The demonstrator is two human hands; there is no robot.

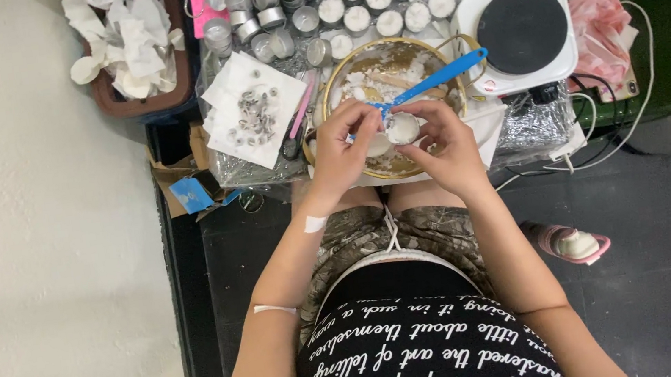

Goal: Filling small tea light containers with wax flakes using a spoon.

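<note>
My left hand (341, 147) and my right hand (444, 137) meet over a gold-rimmed bowl (332, 88) holding white wax pieces. Between the fingers of both hands sits a small white tealight candle (402, 127). A blue-handled tool (439, 77) rests across the bowl; its lower end reaches my left fingers, and I cannot tell whether they grip it. A white bandage strip crosses my left wrist.
Rows of metal tealight cups (280, 12), some filled with white wax (389, 3), lie beyond the bowl. A paper with small metal wick tabs (254, 113) is at left, a white hotplate (523, 31) at right, a bin of crumpled tissue (132, 43) far left.
</note>
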